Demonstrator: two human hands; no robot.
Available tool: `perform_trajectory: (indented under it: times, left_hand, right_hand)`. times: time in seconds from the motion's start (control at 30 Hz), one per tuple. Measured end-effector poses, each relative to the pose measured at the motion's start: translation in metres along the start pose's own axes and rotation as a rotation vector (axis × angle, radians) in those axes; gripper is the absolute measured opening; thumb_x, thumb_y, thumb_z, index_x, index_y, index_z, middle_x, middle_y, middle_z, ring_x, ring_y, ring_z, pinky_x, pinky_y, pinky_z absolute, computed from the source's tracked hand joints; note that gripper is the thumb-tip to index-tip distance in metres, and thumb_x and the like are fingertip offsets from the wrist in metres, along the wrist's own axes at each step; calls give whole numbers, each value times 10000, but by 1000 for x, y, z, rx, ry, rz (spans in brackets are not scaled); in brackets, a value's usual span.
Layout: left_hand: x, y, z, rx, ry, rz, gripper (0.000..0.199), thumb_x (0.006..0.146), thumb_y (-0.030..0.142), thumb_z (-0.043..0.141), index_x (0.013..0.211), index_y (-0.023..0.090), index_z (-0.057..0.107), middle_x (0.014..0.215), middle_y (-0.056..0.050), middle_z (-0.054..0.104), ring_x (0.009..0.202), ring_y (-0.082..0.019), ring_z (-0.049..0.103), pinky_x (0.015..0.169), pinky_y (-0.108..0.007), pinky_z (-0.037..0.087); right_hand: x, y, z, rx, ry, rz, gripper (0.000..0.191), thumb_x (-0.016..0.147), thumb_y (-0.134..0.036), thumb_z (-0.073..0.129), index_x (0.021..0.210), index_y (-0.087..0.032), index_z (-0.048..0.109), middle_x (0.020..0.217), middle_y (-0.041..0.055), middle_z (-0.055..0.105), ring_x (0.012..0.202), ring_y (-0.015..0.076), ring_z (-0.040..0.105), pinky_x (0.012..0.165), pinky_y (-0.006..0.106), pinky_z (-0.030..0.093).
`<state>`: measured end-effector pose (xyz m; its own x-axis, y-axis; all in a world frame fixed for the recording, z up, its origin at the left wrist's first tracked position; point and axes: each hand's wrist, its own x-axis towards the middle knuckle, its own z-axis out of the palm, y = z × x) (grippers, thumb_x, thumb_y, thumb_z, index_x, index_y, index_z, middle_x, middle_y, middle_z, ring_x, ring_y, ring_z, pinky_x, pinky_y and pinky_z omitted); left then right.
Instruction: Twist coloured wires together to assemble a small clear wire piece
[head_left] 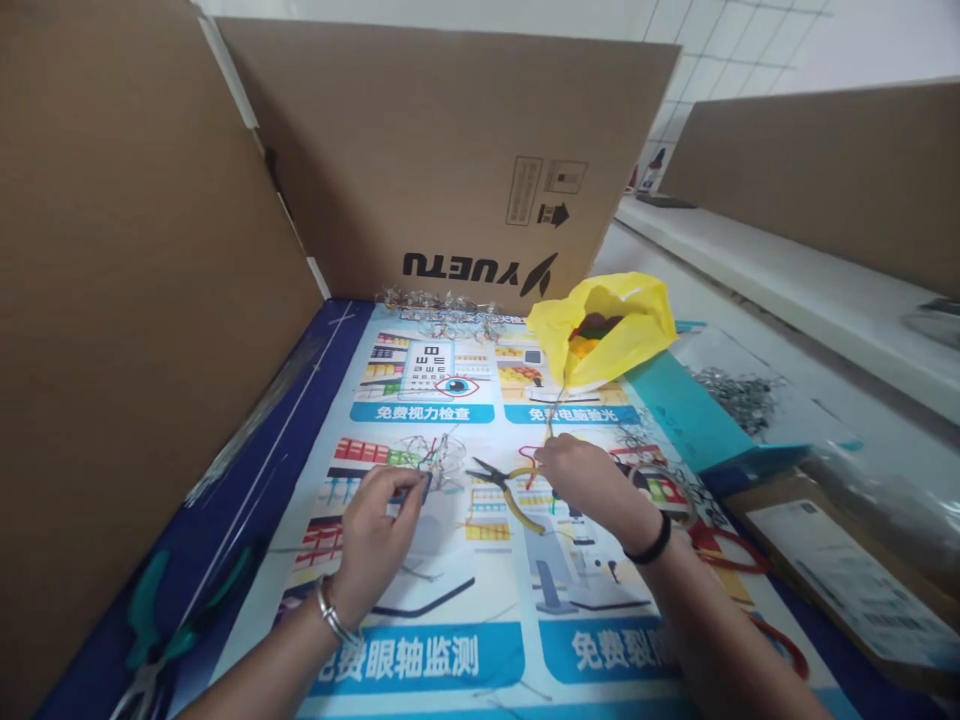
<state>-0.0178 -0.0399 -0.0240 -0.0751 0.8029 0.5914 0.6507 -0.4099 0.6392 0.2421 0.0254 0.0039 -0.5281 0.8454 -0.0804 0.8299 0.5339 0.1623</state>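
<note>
My left hand [379, 530] is closed in a pinch beside a tangle of thin wire [444, 458]. A small dark piece shows at its fingertips, and it looks joined to the tangle. My right hand [585, 480] is closed too, its fingers at a thin strand [553, 412] that runs up to the mouth of a yellow bag [637, 320]. Between the hands lies a pair of pliers [517, 492] with yellow handles, jaws spread towards the left. Red cord [529, 465] lies just under my right fingertips.
Teal-handled pliers [150, 640] rest at the lower left. Red-handled scissors [731, 550] lie by my right forearm. A wire bundle [442, 300] sits before the cardboard wall [420, 150]. Silvery wire bits [739, 400] and a labelled parcel [847, 570] are at right.
</note>
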Motion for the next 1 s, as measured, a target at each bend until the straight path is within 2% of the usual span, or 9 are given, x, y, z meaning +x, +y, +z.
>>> perform_trajectory:
  times: [0.23, 0.4, 0.47, 0.63, 0.73, 0.87, 0.93, 1.0]
  left_hand:
    - [-11, 0, -4, -2, -87, 98, 116, 793, 89, 588, 847, 191, 592, 812, -15, 646, 800, -150, 598, 738, -291, 486]
    - [-21, 3, -10, 43, -166, 183, 171, 791, 49, 571, 888, 188, 585, 836, -27, 666, 819, -157, 601, 745, -298, 496]
    - [-23, 3, -12, 55, -178, 196, 179, 787, 43, 570, 895, 186, 584, 840, -33, 669, 820, -164, 603, 749, -310, 500]
    - [-25, 2, -13, 64, -162, 224, 189, 774, 39, 577, 896, 183, 586, 831, -39, 673, 814, -176, 606, 749, -331, 509]
    - [-24, 4, -14, 54, -163, 216, 189, 775, 41, 572, 899, 182, 592, 829, -38, 673, 807, -173, 608, 752, -330, 510]
    - [-21, 7, -16, 19, -142, 90, 108, 790, 105, 577, 848, 190, 609, 796, -26, 667, 780, -161, 621, 713, -297, 514]
    - [-17, 6, -17, 1, -117, -64, 22, 794, 177, 596, 795, 192, 613, 777, -17, 665, 748, -153, 629, 689, -283, 518]
    - [-13, 4, -19, -20, -93, -228, 38, 786, 230, 613, 776, 193, 618, 759, -6, 670, 718, -146, 637, 666, -270, 524]
  right_hand:
    - [7, 1, 15, -14, 32, 82, 165, 870, -171, 461, 824, -145, 618, 805, 90, 629, 788, 209, 590, 668, 285, 390]
    - [4, -3, 7, -7, 87, 54, 132, 826, -94, 498, 776, -151, 606, 765, 72, 610, 741, 197, 565, 617, 285, 338]
    - [2, -10, 2, 21, 119, -16, 121, 811, -70, 518, 773, -153, 598, 766, 62, 605, 723, 180, 550, 613, 283, 322]
    - [-6, -37, -8, 96, 149, -317, 124, 840, -110, 540, 731, -165, 558, 730, 27, 593, 689, 162, 506, 612, 291, 302]
    - [-8, -53, -10, 88, 177, -406, 100, 848, -129, 555, 756, -164, 538, 747, 26, 591, 700, 172, 493, 600, 296, 293]
    - [-6, -68, -9, 82, 202, -464, 36, 858, -142, 556, 831, -158, 538, 786, 32, 587, 717, 178, 487, 596, 298, 302]
    - [-4, -71, -7, 76, 201, -469, 22, 863, -142, 549, 847, -154, 539, 795, 39, 582, 731, 180, 487, 600, 299, 312]
    - [-2, -74, -5, 76, 196, -471, 19, 865, -143, 546, 851, -154, 540, 801, 41, 577, 745, 183, 491, 601, 300, 320]
